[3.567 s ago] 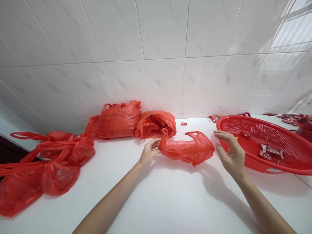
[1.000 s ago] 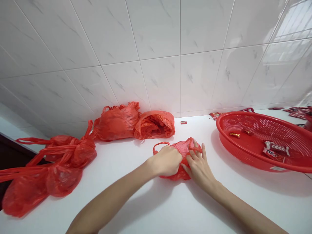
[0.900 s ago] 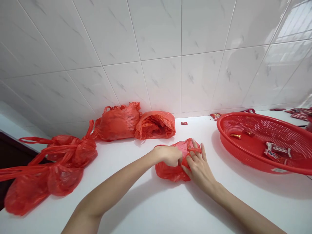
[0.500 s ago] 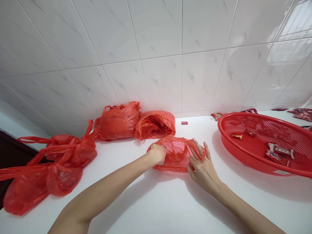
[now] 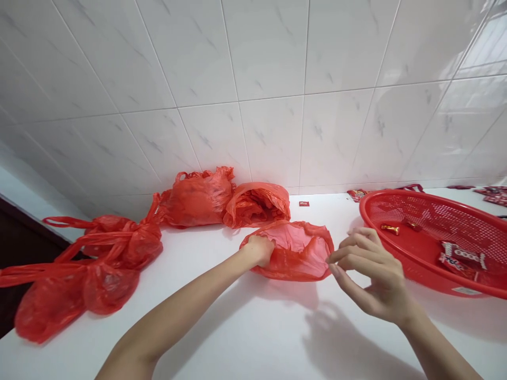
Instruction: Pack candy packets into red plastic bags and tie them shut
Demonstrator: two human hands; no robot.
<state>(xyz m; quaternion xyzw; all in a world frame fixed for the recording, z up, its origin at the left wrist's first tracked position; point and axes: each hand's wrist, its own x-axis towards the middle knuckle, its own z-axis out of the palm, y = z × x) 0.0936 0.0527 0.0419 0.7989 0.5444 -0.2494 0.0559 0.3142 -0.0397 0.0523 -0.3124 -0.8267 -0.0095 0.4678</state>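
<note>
A red plastic bag (image 5: 295,264) is held spread at its mouth over the white table. My left hand (image 5: 260,250) grips the bag's left side, its fingers curled and partly hidden inside the mouth. To the right of the bag, my right hand (image 5: 370,274) is raised with its fingers apart and bent, holding nothing. Its fingertips are close to the bag's right rim. The red plastic basket (image 5: 420,272) stands just beyond that hand, with a gold-wrapped candy (image 5: 390,229) and a few wrapped snacks (image 5: 461,258) inside.
Behind the bag, against the tiled wall (image 5: 273,126), sit a bulging red bag (image 5: 198,198) and an open-mouthed red bag (image 5: 259,205). Several tied red bags (image 5: 111,285) lie at the left table edge. A small red packet (image 5: 304,203) lies near the wall.
My right hand has let go of the bag's right rim and moved right, toward the basket. My left hand stays on the bag. The view has shifted slightly left.
</note>
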